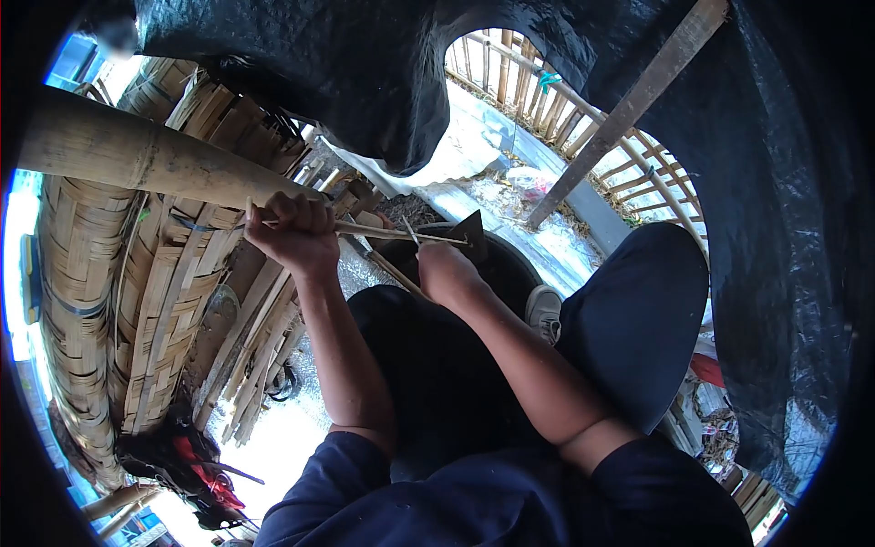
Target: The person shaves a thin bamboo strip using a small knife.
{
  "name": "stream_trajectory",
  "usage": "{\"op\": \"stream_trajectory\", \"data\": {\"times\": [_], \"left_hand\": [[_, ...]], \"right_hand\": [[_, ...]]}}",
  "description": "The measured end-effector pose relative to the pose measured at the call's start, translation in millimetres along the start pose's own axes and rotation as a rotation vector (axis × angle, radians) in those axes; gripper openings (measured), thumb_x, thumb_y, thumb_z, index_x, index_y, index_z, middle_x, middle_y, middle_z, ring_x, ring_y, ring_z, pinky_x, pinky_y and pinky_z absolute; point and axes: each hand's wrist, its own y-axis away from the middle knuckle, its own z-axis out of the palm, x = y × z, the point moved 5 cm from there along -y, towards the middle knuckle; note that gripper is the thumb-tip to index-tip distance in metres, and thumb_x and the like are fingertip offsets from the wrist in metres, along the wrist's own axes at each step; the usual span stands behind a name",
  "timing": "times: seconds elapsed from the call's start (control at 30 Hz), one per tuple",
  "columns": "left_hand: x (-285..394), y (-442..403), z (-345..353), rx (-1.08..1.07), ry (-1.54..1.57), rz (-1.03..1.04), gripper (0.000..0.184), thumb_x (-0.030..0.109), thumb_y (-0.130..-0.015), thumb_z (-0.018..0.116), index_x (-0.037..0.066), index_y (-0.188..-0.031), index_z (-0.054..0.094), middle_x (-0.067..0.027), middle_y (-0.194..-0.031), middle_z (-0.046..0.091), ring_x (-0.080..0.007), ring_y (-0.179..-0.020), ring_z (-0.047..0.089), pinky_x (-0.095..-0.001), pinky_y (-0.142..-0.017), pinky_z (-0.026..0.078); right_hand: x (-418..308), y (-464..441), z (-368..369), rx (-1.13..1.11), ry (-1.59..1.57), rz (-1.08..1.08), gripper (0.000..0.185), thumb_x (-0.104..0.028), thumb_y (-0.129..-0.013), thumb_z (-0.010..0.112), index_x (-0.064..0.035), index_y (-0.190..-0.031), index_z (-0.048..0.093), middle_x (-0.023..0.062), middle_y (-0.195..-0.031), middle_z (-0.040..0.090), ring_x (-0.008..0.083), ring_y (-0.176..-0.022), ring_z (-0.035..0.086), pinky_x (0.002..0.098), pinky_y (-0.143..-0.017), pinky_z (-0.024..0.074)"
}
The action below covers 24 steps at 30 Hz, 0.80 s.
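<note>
My left hand (292,232) is closed in a fist around one end of a thin bamboo strip (383,232). The strip reaches to the right, past my right hand (447,272). That hand is also closed, and a narrow blade, apparently of a knife (410,229), sticks up from it across the strip. Its handle is hidden in my fingers. Just beyond my right hand stands a dark triangular piece (469,232), in front of a round black tub (510,264). Another stick (394,272) slants beneath the strip toward my right hand.
A thick bamboo pole (137,150) crosses at the left above rolls of woven bamboo (77,301) and stacked slats (246,365). Black plastic sheeting (301,73) hangs overhead and at the right. A slanted wooden post (629,114) stands before a bamboo fence (638,173).
</note>
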Motion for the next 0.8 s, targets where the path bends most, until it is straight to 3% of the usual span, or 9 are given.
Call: {"op": "stream_trajectory", "data": {"times": [0.07, 0.27, 0.4, 0.47, 0.53, 0.6, 0.67, 0.73, 0.8], "left_hand": [[-2.4, 1.2, 5.0, -0.041, 0.007, -0.008, 0.051, 0.054, -0.090, 0.034, 0.015, -0.057, 0.027, 0.0043, -0.045, 0.015, -0.0089, -0.040, 0.010, -0.0283, -0.038, 0.010], [5.4, -4.7, -11.1, 0.082, -0.027, 0.033, 0.051, 0.053, -0.091, 0.034, 0.014, -0.057, 0.028, 0.0041, -0.045, 0.015, -0.0087, -0.041, 0.009, -0.0283, -0.038, 0.009], [7.8, -5.0, -18.9, 0.011, 0.044, 0.019, 0.051, 0.054, -0.090, 0.033, 0.015, -0.058, 0.028, 0.0041, -0.046, 0.016, -0.0089, -0.041, 0.009, -0.0283, -0.038, 0.009], [10.1, -8.4, -26.0, 0.058, 0.034, 0.037, 0.050, 0.053, -0.091, 0.033, 0.015, -0.058, 0.028, 0.0042, -0.046, 0.016, -0.0089, -0.041, 0.009, -0.0284, -0.038, 0.009], [10.5, -6.5, -23.9, 0.111, 0.023, 0.049, 0.050, 0.052, -0.091, 0.033, 0.015, -0.059, 0.028, 0.0042, -0.046, 0.016, -0.0089, -0.041, 0.009, -0.0285, -0.038, 0.009], [5.8, -1.9, -11.5, 0.121, -0.004, 0.051, 0.049, 0.051, -0.092, 0.033, 0.015, -0.059, 0.028, 0.0044, -0.047, 0.016, -0.0089, -0.041, 0.008, -0.0287, -0.037, 0.009], [8.1, -6.3, -20.4, 0.109, 0.000, 0.058, 0.049, 0.051, -0.092, 0.033, 0.015, -0.059, 0.028, 0.0045, -0.047, 0.016, -0.0088, -0.041, 0.008, -0.0287, -0.038, 0.009], [10.2, -9.1, -18.3, 0.097, -0.001, 0.070, 0.048, 0.050, -0.093, 0.032, 0.015, -0.059, 0.029, 0.0045, -0.047, 0.016, -0.0088, -0.041, 0.007, -0.0287, -0.038, 0.009], [9.0, -6.6, -15.5, 0.121, 0.005, 0.065, 0.049, 0.050, -0.093, 0.032, 0.015, -0.059, 0.030, 0.0045, -0.046, 0.016, -0.0084, -0.041, 0.007, -0.0286, -0.038, 0.008]], "right_hand": [[13.2, -9.5, -0.7, 0.190, -0.216, 0.029, 0.027, -0.013, -0.091, 0.047, 0.0048, -0.079, 0.063, 0.0274, -0.080, 0.063, 0.0401, -0.080, 0.064, 0.0449, -0.076, 0.0515], [-20.7, 4.7, -19.9, -0.078, 0.045, -0.152, 0.030, -0.016, -0.094, 0.046, 0.0096, -0.084, 0.060, 0.0292, -0.083, 0.063, 0.0421, -0.084, 0.063, 0.0466, -0.078, 0.0489], [1.4, -5.1, -17.8, 0.113, -0.265, 0.047, 0.030, -0.016, -0.093, 0.046, 0.0083, -0.084, 0.062, 0.0291, -0.084, 0.063, 0.0414, -0.086, 0.063, 0.0457, -0.079, 0.0489], [-15.9, 5.2, -27.9, -0.166, -0.013, -0.099, 0.029, -0.016, -0.093, 0.046, 0.0088, -0.087, 0.061, 0.0306, -0.086, 0.062, 0.0422, -0.087, 0.062, 0.0466, -0.080, 0.0487], [-11.8, -2.6, -4.3, -0.202, 0.045, -0.113, 0.029, -0.015, -0.093, 0.046, 0.0092, -0.087, 0.061, 0.0301, -0.086, 0.062, 0.0421, -0.087, 0.062, 0.0464, -0.079, 0.0491], [-2.5, -7.7, -6.3, 0.113, -0.232, 0.040, 0.028, -0.013, -0.091, 0.047, 0.0083, -0.084, 0.063, 0.0283, -0.085, 0.063, 0.0405, -0.085, 0.063, 0.0449, -0.077, 0.0501], [1.8, -4.5, -15.4, 0.137, -0.271, 0.055, 0.026, -0.012, -0.090, 0.048, 0.0089, -0.083, 0.063, 0.0282, -0.085, 0.063, 0.0400, -0.085, 0.063, 0.0446, -0.078, 0.0502], [-14.1, 3.0, -21.1, -0.207, 0.065, -0.131, 0.026, -0.011, -0.091, 0.047, 0.0097, -0.084, 0.060, 0.0296, -0.084, 0.063, 0.0409, -0.086, 0.063, 0.0458, -0.079, 0.0496], [-5.7, -0.1, 0.0, -0.188, 0.000, -0.061, 0.025, -0.011, -0.091, 0.047, 0.0091, -0.085, 0.061, 0.0293, -0.083, 0.063, 0.0405, -0.086, 0.063, 0.0457, -0.079, 0.0497]]}}
